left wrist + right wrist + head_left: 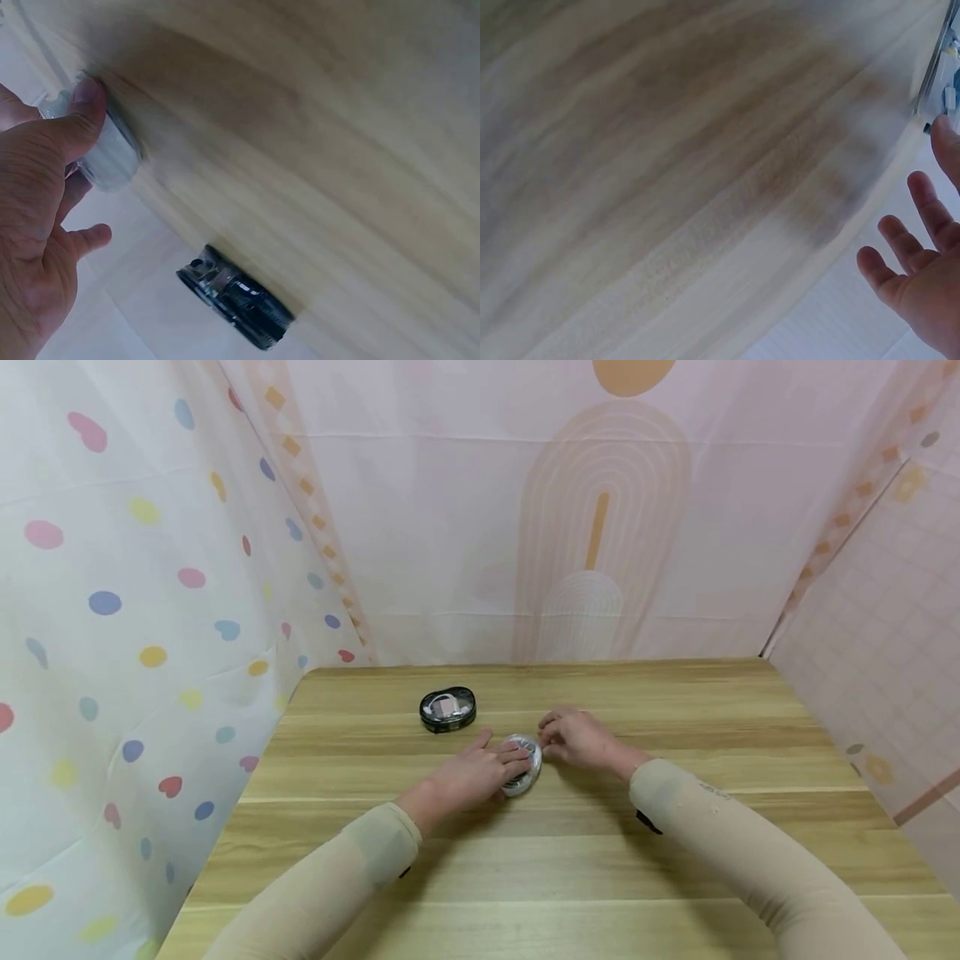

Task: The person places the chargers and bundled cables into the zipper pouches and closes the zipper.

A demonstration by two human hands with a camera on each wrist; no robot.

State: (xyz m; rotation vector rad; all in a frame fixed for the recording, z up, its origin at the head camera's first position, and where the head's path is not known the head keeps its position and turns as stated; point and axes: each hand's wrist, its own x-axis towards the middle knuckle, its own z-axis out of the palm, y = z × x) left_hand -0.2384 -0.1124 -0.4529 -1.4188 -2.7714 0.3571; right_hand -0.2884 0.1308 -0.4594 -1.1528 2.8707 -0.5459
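My left hand (483, 768) lies over a small clear oval zipper pouch (533, 766) and grips it, fingers across its top. In the left wrist view, the thumb (86, 101) presses along one side of the pouch. Small blue and white things show through its wall in the right wrist view. At the pouch's right edge, my right hand (581, 741) pinches a small dark zipper pull (928, 128) at its fingertips. Its other fingers (900, 240) fan out, bent and apart from the pouch. The thumb is hidden in that wrist view.
A second oval pouch, black-rimmed with a clear top (447, 709), rests behind and left of the hands, pale things inside. Everything stands on a wood-grain table (525, 893). Patterned cloths hang behind it (450, 527) and along both sides.
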